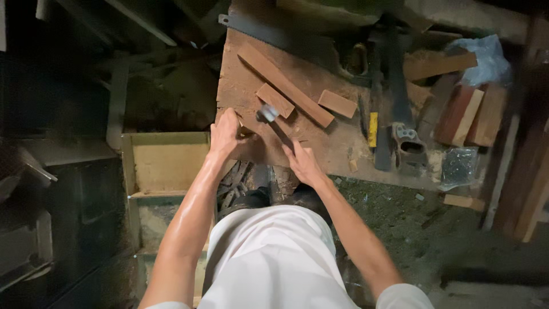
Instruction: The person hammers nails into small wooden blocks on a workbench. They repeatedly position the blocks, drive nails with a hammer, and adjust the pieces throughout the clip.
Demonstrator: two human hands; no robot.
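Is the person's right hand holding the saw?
No, the right hand grips a hammer; the saw lies untouched on the wooden board.

We're in a dim, cluttered workshop: gritty dirt floor, worn wooden counter, green-edged wooden box frame at left.

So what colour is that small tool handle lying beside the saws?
Yellow handle, clearest in the head view.

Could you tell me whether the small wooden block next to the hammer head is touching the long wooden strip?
Touching. The head view shows the small wooden block lying with its upper edge against the long wooden strip; no bench surface shows between them.
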